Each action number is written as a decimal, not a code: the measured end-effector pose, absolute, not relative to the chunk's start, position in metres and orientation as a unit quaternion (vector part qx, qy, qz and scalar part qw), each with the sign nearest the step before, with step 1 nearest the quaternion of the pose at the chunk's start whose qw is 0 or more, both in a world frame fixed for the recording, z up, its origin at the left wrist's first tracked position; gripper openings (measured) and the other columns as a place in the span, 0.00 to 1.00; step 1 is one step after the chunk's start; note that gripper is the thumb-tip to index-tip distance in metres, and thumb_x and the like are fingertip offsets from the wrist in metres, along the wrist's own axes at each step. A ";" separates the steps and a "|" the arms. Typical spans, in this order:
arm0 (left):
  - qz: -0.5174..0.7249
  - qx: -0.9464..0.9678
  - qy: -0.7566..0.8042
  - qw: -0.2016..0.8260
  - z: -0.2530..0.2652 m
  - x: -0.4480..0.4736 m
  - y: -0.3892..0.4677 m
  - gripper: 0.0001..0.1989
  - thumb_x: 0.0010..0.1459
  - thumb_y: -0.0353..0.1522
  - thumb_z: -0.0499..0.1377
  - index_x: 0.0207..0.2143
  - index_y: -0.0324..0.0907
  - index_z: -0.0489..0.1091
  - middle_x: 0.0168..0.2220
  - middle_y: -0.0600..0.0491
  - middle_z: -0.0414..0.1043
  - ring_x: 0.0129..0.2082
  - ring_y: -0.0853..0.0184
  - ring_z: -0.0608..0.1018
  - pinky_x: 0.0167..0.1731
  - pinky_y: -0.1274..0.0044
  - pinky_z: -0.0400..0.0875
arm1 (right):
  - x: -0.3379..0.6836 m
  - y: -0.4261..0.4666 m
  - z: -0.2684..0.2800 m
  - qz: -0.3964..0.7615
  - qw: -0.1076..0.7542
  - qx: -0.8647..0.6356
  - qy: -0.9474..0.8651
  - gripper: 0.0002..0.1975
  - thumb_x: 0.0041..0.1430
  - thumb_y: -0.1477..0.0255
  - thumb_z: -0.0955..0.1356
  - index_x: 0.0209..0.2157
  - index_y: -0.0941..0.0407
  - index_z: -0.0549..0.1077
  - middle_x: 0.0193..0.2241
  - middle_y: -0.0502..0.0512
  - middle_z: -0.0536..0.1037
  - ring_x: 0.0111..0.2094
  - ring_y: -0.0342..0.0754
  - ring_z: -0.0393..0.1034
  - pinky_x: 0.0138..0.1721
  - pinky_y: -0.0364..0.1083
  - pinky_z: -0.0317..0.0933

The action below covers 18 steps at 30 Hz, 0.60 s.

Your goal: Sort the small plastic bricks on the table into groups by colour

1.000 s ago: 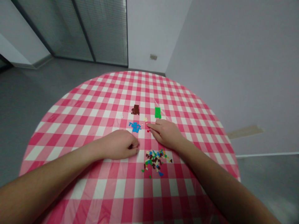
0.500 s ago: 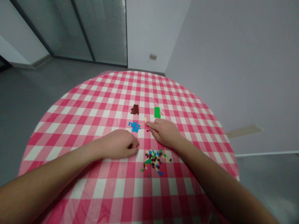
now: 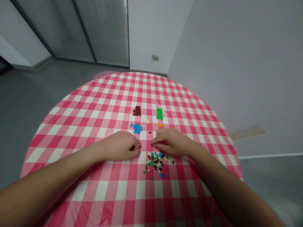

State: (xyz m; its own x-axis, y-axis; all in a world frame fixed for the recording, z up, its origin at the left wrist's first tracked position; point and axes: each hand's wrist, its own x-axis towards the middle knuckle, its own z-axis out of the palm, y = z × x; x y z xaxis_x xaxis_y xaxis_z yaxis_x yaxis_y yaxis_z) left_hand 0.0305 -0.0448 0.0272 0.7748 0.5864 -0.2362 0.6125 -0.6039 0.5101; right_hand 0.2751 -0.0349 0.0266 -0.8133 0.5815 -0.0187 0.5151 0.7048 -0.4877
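Note:
My left hand [image 3: 120, 146] rests on the tablecloth, its fingers curled in and the thumb against them; whatever they may hold is hidden. Just below the blue pieces [image 3: 136, 128] it lies without touching them. At the upper edge of a mixed pile of small plastic building bricks [image 3: 155, 162], my right hand [image 3: 174, 142] is bent downward. Its index finger and thumb are apart, and I see nothing between them. A tiny red piece [image 3: 150, 132] lies just beyond its fingertips, and yellow pieces [image 3: 160, 125] sit above its knuckles.
Brown pieces [image 3: 137, 111] and green pieces [image 3: 159, 114] form separate groups farther back. Cream pieces [image 3: 147, 121] lie between them, with a few white ones [image 3: 123, 117] to the left. A red-and-white checked cloth [image 3: 94, 110] covers the round table. Walls stand behind and to the right.
My right hand has drawn back from beside the cream pieces toward the mixed pile, uncovering the yellow pieces. My left hand has stayed in place.

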 end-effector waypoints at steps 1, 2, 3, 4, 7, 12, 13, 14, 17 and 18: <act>-0.022 0.896 0.334 0.292 0.027 0.031 -0.045 0.14 0.59 0.32 0.54 0.20 0.40 0.68 0.20 0.56 0.68 0.19 0.71 0.64 0.24 0.76 0.51 | 0.275 -0.037 0.030 0.270 0.052 -0.285 -0.918 0.09 0.61 0.76 0.68 0.38 0.56 0.82 0.29 0.53 0.78 0.30 0.43 0.69 0.32 0.42 0.58; -0.021 0.897 0.333 0.291 0.027 0.031 -0.045 0.14 0.59 0.32 0.54 0.21 0.40 0.68 0.20 0.56 0.68 0.19 0.71 0.64 0.24 0.76 0.51 | 0.275 -0.039 0.032 0.289 0.037 -0.277 -0.916 0.08 0.60 0.77 0.69 0.38 0.56 0.82 0.29 0.52 0.78 0.30 0.43 0.69 0.32 0.42 0.58; -0.021 0.897 0.333 0.290 0.027 0.031 -0.045 0.13 0.59 0.32 0.54 0.21 0.40 0.68 0.20 0.56 0.68 0.20 0.71 0.64 0.24 0.76 0.51 | 0.275 -0.040 0.034 0.301 0.025 -0.274 -0.913 0.08 0.60 0.77 0.69 0.38 0.57 0.82 0.29 0.53 0.78 0.30 0.43 0.69 0.32 0.42 0.58; -0.021 0.896 0.335 0.290 0.027 0.031 -0.045 0.13 0.59 0.32 0.54 0.21 0.40 0.68 0.20 0.56 0.68 0.19 0.71 0.64 0.24 0.76 0.50 | 0.274 -0.041 0.035 0.308 0.015 -0.273 -0.911 0.08 0.59 0.77 0.70 0.38 0.57 0.82 0.29 0.53 0.79 0.30 0.42 0.69 0.32 0.42 0.58; -0.024 0.894 0.338 0.295 0.028 0.031 -0.045 0.13 0.58 0.31 0.54 0.20 0.40 0.66 0.20 0.57 0.66 0.19 0.72 0.63 0.24 0.76 0.50 | 0.271 -0.042 0.036 0.306 -0.005 -0.281 -0.910 0.09 0.59 0.78 0.70 0.38 0.57 0.82 0.30 0.53 0.79 0.30 0.43 0.70 0.32 0.42 0.57; -0.021 0.894 0.334 0.299 0.028 0.031 -0.044 0.13 0.58 0.31 0.54 0.20 0.40 0.65 0.20 0.57 0.65 0.20 0.73 0.63 0.24 0.76 0.50 | 0.270 -0.042 0.036 0.300 -0.014 -0.302 -0.905 0.09 0.57 0.78 0.69 0.37 0.57 0.82 0.31 0.54 0.80 0.31 0.44 0.70 0.32 0.42 0.57; -0.021 0.893 0.334 0.300 0.027 0.031 -0.044 0.13 0.58 0.31 0.54 0.20 0.40 0.64 0.20 0.57 0.65 0.20 0.73 0.63 0.24 0.76 0.50 | 0.270 -0.042 0.036 0.300 -0.015 -0.305 -0.904 0.08 0.57 0.78 0.70 0.36 0.57 0.82 0.31 0.54 0.80 0.31 0.44 0.69 0.32 0.42 0.57; -0.022 0.893 0.335 0.300 0.027 0.031 -0.044 0.13 0.58 0.31 0.54 0.20 0.40 0.64 0.20 0.57 0.65 0.20 0.73 0.63 0.24 0.76 0.50 | 0.269 -0.043 0.037 0.302 -0.017 -0.308 -0.902 0.08 0.56 0.79 0.70 0.36 0.57 0.82 0.31 0.54 0.80 0.31 0.44 0.69 0.32 0.42 0.57; -0.023 0.893 0.338 0.297 0.027 0.030 -0.044 0.13 0.58 0.31 0.54 0.20 0.40 0.64 0.20 0.57 0.65 0.20 0.73 0.62 0.24 0.76 0.49 | 0.268 -0.044 0.038 0.310 -0.022 -0.315 -0.897 0.08 0.55 0.80 0.69 0.34 0.57 0.81 0.30 0.53 0.80 0.30 0.43 0.69 0.32 0.42 0.56; -0.023 0.893 0.339 0.296 0.027 0.030 -0.045 0.13 0.58 0.31 0.55 0.20 0.40 0.64 0.20 0.57 0.65 0.19 0.73 0.62 0.24 0.76 0.49 | 0.267 -0.045 0.039 0.314 -0.023 -0.317 -0.895 0.08 0.54 0.80 0.69 0.34 0.57 0.81 0.30 0.53 0.79 0.30 0.43 0.69 0.31 0.42 0.56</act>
